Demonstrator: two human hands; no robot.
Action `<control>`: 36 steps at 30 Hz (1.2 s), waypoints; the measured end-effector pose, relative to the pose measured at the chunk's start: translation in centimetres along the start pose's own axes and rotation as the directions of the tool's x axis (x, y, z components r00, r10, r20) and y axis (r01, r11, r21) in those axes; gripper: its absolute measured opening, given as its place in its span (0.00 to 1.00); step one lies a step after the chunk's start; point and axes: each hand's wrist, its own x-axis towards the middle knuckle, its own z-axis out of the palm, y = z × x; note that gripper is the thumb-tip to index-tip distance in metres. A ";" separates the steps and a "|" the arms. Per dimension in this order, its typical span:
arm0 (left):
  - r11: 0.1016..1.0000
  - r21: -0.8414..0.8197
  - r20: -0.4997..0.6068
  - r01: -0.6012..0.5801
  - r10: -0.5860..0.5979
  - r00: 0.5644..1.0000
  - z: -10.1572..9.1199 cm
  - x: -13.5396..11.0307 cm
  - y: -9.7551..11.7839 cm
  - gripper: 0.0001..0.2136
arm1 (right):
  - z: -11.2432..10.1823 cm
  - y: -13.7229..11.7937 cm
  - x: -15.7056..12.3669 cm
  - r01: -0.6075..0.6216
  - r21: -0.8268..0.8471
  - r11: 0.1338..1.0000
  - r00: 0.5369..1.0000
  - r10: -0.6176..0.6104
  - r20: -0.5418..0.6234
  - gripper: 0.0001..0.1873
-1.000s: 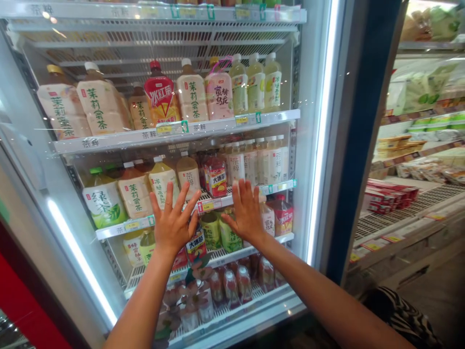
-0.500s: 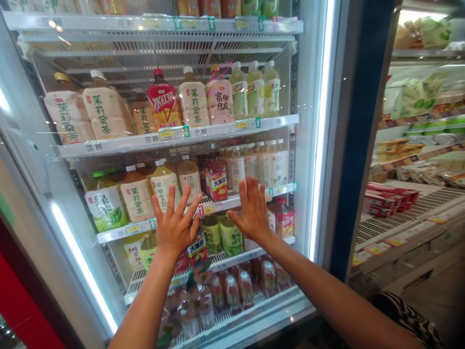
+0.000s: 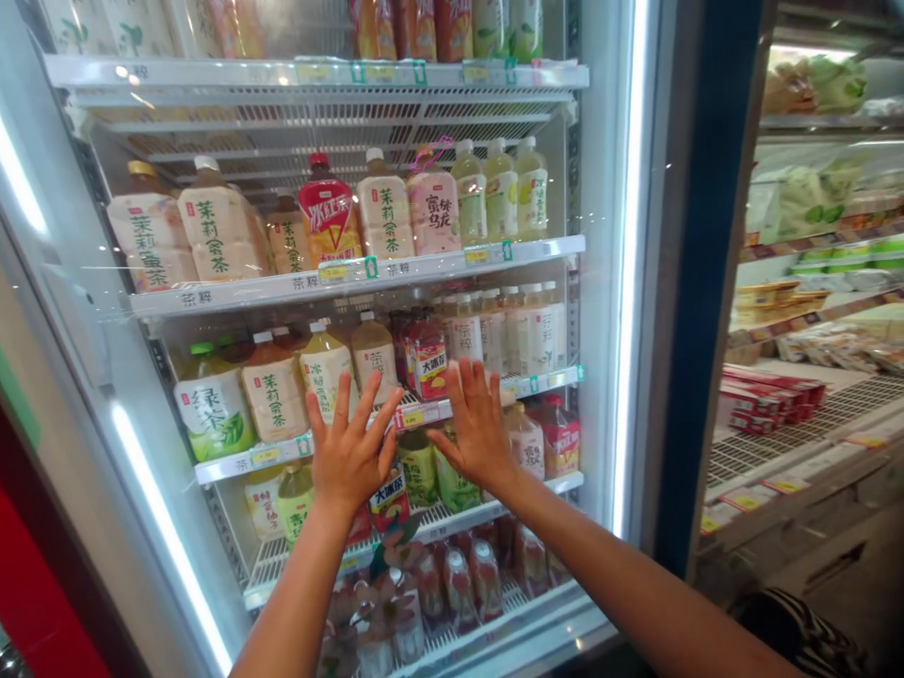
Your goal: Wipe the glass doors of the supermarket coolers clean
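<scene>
Both hands are raised in front of a lit drinks fridge. My left hand (image 3: pixel 349 450), fingers spread and palm forward, covers part of a shelf edge near a yellowish tea bottle (image 3: pixel 326 363) and a pale tea bottle (image 3: pixel 374 350). My right hand (image 3: pixel 480 424) is stretched out flat to the right of it, in front of a green tea bottle (image 3: pixel 456 483) on the lower shelf. Neither hand holds anything. Faint reflections suggest a glass door before the bottles; whether my palms touch it I cannot tell. A small red drink carton (image 3: pixel 428 363) sits between and above my hands.
A bright light strip (image 3: pixel 628 282) runs down the fridge's right side, another (image 3: pixel 166 527) down its left. Beyond a dark frame (image 3: pixel 713 235), an open chilled display (image 3: pixel 805 410) holds red packs (image 3: pixel 769 395). Red-capped bottles (image 3: pixel 561 438) stand low on the right.
The view has shifted slightly, so the shelves and bottles sit lower and a little to the right. Both hands stay raised with fingers stretched, appearing slightly lower in the picture.
</scene>
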 end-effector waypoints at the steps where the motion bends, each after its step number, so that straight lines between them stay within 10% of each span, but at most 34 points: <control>1: 1.000 0.002 0.002 0.001 -0.001 1.000 0.0 0.0 0.0 0.32 | -0.3 0.1 2.3 -0.010 -0.007 1.000 1.000 0.010 -0.018 0.51; 4: 1.000 0.000 0.006 0.002 -0.002 1.000 0.0 0.1 0.0 0.33 | -0.5 -0.5 4.7 -0.046 -0.013 0.999 0.998 0.046 -0.033 0.52; 11: 1.000 -0.005 0.003 0.004 -0.004 1.000 -0.2 -0.1 0.0 0.34 | 1.4 -4.1 -6.7 0.041 0.036 0.999 0.999 -0.041 0.016 0.48; 18: 1.000 -0.001 0.013 0.014 -0.014 1.000 -0.1 0.1 0.1 0.34 | -0.5 -2.8 5.9 -0.069 0.037 0.997 0.997 0.068 0.022 0.53; 25: 1.000 0.008 0.022 0.017 -0.017 1.000 -0.2 0.1 0.2 0.35 | 1.3 -4.7 -4.0 0.037 0.078 0.996 0.998 -0.040 0.037 0.52; 32: 1.000 0.002 0.005 0.008 -0.008 1.000 -0.2 0.3 0.3 0.35 | -1.2 -1.7 6.4 -0.009 0.013 1.000 1.000 0.009 0.011 0.49; 36: 1.000 0.002 0.013 0.013 -0.013 1.000 -0.2 0.3 0.3 0.35 | -0.6 -1.4 0.7 -0.011 0.006 1.000 0.999 0.010 0.049 0.50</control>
